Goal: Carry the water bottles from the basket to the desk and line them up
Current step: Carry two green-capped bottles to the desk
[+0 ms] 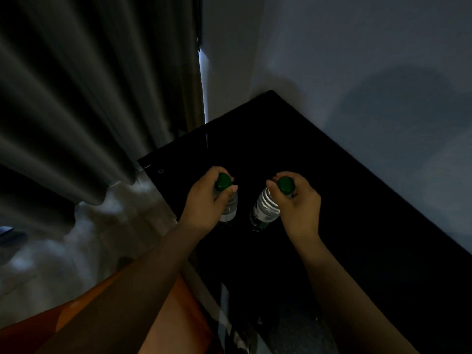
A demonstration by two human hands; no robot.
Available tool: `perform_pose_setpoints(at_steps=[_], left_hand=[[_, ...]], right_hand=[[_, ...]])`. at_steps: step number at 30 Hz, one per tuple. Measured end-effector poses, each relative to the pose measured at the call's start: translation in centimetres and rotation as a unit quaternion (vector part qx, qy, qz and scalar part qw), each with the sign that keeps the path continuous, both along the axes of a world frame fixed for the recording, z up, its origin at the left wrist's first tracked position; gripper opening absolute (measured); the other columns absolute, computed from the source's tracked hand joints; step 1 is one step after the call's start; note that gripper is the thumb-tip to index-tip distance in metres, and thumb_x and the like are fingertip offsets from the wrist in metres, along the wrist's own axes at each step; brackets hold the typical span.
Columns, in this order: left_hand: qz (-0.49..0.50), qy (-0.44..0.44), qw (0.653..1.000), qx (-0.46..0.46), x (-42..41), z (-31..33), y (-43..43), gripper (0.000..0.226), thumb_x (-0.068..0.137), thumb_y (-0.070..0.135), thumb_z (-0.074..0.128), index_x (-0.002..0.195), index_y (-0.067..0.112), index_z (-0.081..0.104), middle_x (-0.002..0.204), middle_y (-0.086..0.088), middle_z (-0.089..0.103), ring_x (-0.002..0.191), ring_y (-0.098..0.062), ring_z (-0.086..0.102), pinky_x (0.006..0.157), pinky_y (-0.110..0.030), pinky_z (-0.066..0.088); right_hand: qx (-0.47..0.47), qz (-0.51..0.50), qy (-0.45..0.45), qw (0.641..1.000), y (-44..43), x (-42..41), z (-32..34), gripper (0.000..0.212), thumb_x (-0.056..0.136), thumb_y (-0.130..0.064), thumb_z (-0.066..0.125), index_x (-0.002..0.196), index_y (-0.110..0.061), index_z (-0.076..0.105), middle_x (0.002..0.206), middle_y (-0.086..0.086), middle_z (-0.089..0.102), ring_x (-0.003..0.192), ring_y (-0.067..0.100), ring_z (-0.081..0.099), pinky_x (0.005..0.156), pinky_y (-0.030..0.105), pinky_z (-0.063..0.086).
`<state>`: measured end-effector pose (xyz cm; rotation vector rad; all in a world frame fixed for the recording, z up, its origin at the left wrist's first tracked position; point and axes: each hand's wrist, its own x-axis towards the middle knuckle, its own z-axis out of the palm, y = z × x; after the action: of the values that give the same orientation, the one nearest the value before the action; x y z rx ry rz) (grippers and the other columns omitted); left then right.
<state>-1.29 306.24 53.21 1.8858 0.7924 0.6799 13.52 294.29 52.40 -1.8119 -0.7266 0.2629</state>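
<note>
Dark desk (332, 200): two bottles (264, 209), two hands (207, 205).

Dim, underexposed frame. Thin daylight strip at curtain (89, 98) edge; soft shadow on wall (370, 60). Black desk (357, 226) loses detail. Wide-angle bending and blur at edges.

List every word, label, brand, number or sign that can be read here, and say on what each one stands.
None can be read.
Small pale round mark on the glossy black desk: too small to read.
Label on the right clear plastic bottle with green cap: blurred.
Label on the left clear plastic bottle with green cap: blurred.
</note>
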Motion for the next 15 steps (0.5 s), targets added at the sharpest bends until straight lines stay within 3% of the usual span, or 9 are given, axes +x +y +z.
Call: perform_pose_setpoints(at_steps=[11,15], left_hand=[[0.0,0.002,1.0,-0.003,0.1,0.3,-0.3,0.016,0.09,0.014,0.062,0.103,0.005,0.057,0.096,-0.008,0.063,0.088,-0.015,0.061,0.074,-0.017,0.046],[-0.002,0.013,1.0,-0.016,-0.1,0.4,-0.2,0.018,0.091,0.017,0.061,0.105,0.007,0.056,0.1,-0.007,0.063,0.091,-0.016,0.061,0.077,-0.027,0.049]], right_hand=[[-0.004,0.001,0.003,1.0,0.1,-0.8,-0.9,0.019,0.083,-0.024,0.074,0.098,-0.016,0.067,0.078,-0.012,0.065,0.073,-0.001,0.064,0.069,0.017,0.052],[-0.009,0.0,0.015,1.0,0.0,-1.2,-1.0,0.021,0.083,-0.023,0.074,0.102,-0.02,0.064,0.081,-0.021,0.065,0.078,-0.005,0.064,0.071,0.012,0.051]])
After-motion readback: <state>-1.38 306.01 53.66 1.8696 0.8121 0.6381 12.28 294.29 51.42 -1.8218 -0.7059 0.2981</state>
